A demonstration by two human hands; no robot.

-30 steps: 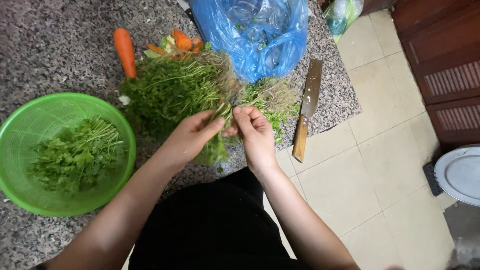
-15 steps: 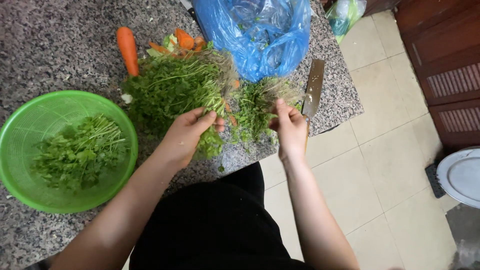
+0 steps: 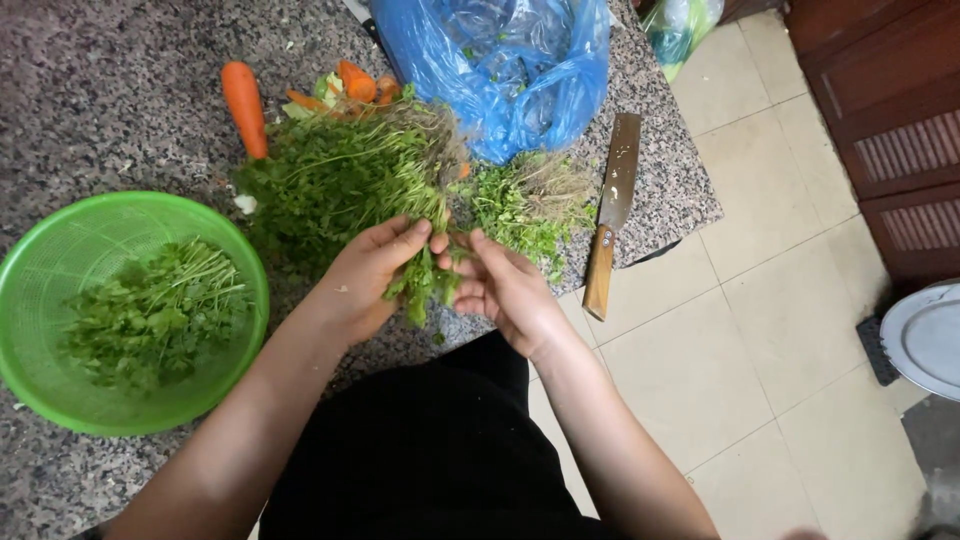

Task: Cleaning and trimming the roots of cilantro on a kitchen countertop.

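Picking leafy green herb sprigs [image 3: 425, 285] at the near edge of the speckled grey granite counter [image 3: 90, 90]. Left hand [image 3: 365, 275] curled around a small tuft, fingertips pinching the stems; right hand [image 3: 505, 290] close beside it, fingers half bent and touching the same tuft, thumb hidden, so exact grip unclear. Behind the hands, the big loose bunch of green herbs [image 3: 330, 180]; to its right, a smaller pile of rooty trimmings [image 3: 535, 200]. At far left, a round green plastic colander [image 3: 40, 260] holding cleaned leaves.

Best done, probably, by keeping the pinch low on the stems, snapping short and clean, and holding the tuft over the counter so nothing drops to the tiled floor [image 3: 760, 330]. Worth minding the wooden-handled cleaver [image 3: 610, 215] lying just right of the trimmings, blade away. Orange carrot [image 3: 245, 105] and blue plastic bag [image 3: 510, 70] lie farther back.
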